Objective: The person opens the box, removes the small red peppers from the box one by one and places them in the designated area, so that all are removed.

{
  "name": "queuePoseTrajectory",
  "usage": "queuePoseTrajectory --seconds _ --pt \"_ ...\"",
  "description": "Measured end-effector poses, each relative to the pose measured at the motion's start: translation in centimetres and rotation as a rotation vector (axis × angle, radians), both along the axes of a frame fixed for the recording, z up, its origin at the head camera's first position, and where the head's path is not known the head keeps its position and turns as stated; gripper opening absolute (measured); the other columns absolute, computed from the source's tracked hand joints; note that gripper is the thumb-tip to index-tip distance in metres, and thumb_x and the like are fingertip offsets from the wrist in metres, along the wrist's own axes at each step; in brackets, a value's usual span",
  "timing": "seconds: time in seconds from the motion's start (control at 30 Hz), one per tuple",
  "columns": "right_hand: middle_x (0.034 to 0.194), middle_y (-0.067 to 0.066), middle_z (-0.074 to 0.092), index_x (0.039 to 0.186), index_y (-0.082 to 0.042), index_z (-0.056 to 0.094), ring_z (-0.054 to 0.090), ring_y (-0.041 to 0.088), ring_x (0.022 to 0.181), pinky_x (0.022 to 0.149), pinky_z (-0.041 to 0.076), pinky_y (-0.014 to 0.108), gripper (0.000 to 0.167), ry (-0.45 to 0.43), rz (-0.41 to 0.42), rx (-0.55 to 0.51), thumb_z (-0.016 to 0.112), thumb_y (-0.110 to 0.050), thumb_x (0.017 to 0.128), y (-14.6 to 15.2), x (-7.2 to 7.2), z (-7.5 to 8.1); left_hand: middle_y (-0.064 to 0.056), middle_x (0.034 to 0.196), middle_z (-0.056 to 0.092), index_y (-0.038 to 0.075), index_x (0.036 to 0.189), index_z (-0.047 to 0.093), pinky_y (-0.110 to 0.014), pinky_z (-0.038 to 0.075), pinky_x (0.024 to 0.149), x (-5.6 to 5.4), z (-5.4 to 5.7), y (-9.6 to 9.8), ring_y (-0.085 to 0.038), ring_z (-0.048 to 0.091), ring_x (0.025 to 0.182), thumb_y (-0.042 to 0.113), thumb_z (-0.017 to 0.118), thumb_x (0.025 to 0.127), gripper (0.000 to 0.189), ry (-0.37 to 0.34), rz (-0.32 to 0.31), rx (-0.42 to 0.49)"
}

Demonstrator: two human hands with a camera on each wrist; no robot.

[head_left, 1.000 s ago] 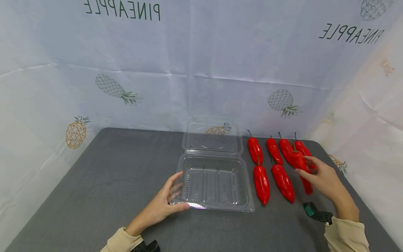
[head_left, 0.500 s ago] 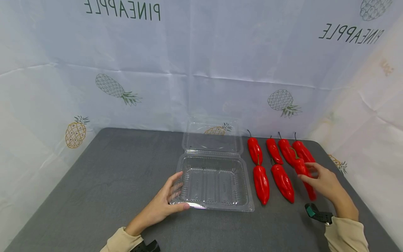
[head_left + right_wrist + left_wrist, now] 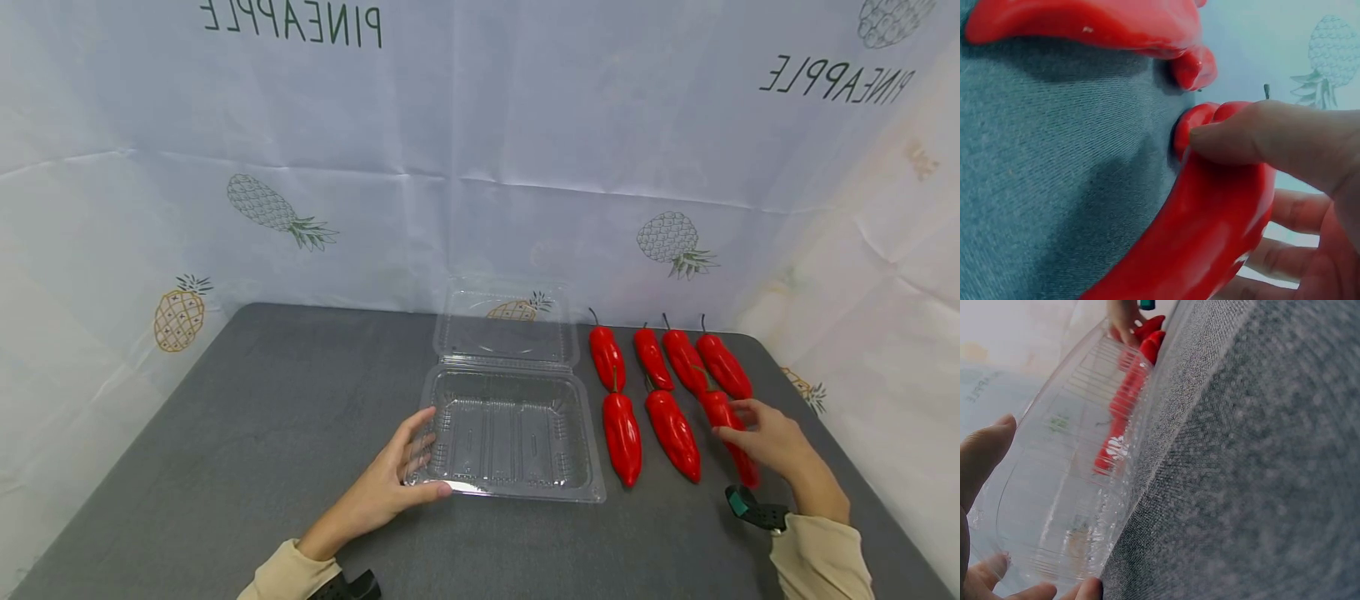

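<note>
My left hand (image 3: 386, 479) holds the near-left corner of a clear plastic clamshell container (image 3: 525, 492), thumb at the front rim and fingers along the left side. The container's lid (image 3: 510, 333) is folded back behind it. In the left wrist view, the thumb and several fingertips show around the clear wall (image 3: 1035, 475). At the right, my right hand (image 3: 780, 442) grips a red chili pepper (image 3: 720, 412) between thumb and fingers. In the right wrist view, the thumb lies across this glossy pepper (image 3: 1197, 225), and its shadow falls on the cloth.
Several other red peppers lie in two rough rows right of the container, including a near one (image 3: 622, 437), its neighbour (image 3: 673, 433) and a far-right one (image 3: 723, 367). A grey table (image 3: 300, 400) bears everything. A white pineapple-print curtain (image 3: 450, 233) closes off the back and sides.
My right hand has moved slightly toward me and rightward with the gripped pepper, leaving the far-right pepper more exposed. The left hand and container have stayed in place.
</note>
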State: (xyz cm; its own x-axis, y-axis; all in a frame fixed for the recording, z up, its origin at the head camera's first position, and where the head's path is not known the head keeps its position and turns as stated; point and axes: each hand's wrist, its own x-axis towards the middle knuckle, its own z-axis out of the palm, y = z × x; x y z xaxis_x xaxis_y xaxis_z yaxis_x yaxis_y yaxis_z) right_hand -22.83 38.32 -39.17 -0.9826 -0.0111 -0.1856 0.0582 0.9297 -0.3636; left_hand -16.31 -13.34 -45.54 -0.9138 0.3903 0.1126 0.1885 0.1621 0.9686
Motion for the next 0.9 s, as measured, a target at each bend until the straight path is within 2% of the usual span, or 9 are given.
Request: queuePoseTrajectory --seconds 0.4,0.9 --pt "0.123 0.044 0.051 0.133 0.02 0.035 0.056 0.052 0.105 0.083 0.055 0.059 0.077 -0.111 -0.046 0.003 0.065 -0.038 0.092 0.16 -0.52 -0.84 -0.018 0.165 0.011 0.006 0.156 0.015 -0.051 0.033 0.116 0.08 0.08 -0.03 -0.046 0.029 0.146 0.018 0.079 0.085 0.097 -0.007 0.01 -0.001" --pt "0.122 0.044 0.052 0.134 0.019 0.037 0.055 0.054 0.108 0.084 0.054 0.059 0.085 -0.126 -0.01 -0.007 0.065 -0.048 0.091 0.19 -0.27 -0.76 -0.02 0.165 0.011 0.006 0.156 0.014 -0.052 0.033 0.116 0.12 0.17 -0.02 -0.047 0.028 0.146 0.017 0.078 0.086 0.096 -0.014 -0.004 0.001"
